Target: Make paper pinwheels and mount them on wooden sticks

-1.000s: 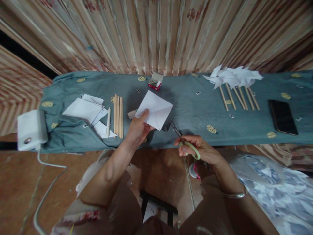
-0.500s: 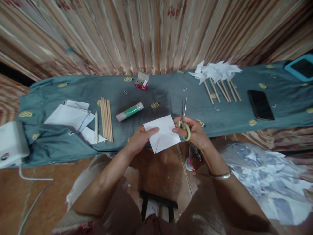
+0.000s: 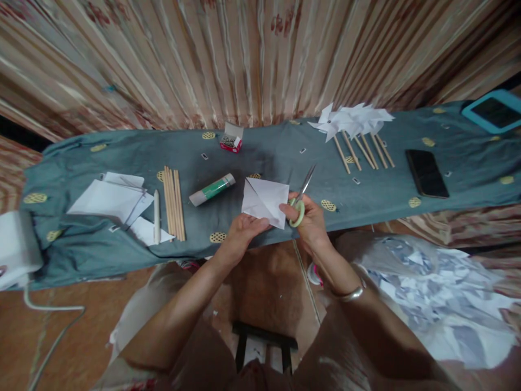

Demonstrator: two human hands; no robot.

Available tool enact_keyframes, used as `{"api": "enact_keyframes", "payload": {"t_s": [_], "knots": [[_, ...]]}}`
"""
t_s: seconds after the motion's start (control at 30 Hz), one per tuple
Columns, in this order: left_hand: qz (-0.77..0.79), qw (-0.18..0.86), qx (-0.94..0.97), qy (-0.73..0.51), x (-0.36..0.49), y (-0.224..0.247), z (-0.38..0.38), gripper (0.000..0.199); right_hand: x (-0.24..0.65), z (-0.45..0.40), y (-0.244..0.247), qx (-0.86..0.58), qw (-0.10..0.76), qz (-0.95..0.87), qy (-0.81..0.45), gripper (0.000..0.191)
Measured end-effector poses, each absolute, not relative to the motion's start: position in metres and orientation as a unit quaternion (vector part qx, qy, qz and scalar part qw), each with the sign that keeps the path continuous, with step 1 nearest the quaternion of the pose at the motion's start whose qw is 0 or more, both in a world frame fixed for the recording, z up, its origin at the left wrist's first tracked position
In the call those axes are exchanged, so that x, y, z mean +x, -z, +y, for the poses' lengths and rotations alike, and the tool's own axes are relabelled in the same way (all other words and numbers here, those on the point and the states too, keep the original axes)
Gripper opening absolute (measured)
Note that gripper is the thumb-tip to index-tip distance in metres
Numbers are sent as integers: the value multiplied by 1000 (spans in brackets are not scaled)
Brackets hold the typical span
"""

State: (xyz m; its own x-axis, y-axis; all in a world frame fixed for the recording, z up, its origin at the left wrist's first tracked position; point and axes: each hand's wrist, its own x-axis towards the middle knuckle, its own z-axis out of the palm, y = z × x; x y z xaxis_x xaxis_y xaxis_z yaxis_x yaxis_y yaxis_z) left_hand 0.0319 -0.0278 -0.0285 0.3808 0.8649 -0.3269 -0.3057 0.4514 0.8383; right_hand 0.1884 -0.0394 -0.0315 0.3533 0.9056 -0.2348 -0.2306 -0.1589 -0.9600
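Well, far over on the left, some loose white papers lie on the blue-green cloth, then come some wooden sticks, and then a green and white tube on its side. Next, the left hand pinches the near edge of a white paper square, thumb on top and its other fingers partly hidden. The square is up between the two hands, over the near part of the cloth. A soft pinch seems best, because a hard one could crumple it. A dark line runs in from its far left corner; I cannot tell if it is a cut or a fold, so that part needs care. The right hand grips the scissors and also puts its thumb on the square's right side. The blades point away from the paper, which looks safe. Farther right, the paper pinwheels lie well apart from the blades, so they should not get snipped.
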Motion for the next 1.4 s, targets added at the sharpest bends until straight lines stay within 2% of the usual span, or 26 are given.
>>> {"api": "enact_keyframes", "payload": {"t_s": [0.17, 0.53, 0.7, 0.8, 0.9, 1.4], "knots": [[472, 698, 330, -426, 39, 34, -30, 28, 178, -39, 32, -556, 593, -262, -521, 45], [498, 657, 323, -465, 30, 34, -20, 37, 175, -42, 30, -555, 570, -288, -533, 44], [505, 599, 355, -510, 20, 29, -5, 28, 178, -53, 21, -529, 468, -381, -597, 43], [520, 575, 353, -524, 14, 26, 3, 31, 182, -63, 17, -487, 368, -441, -658, 44], [517, 578, 348, -528, 12, 23, 5, 33, 186, -69, 16, -467, 306, -467, -686, 44], [510, 594, 356, -510, 17, 31, 1, 29, 187, -67, 12, -458, 267, -473, -703, 48]]}}
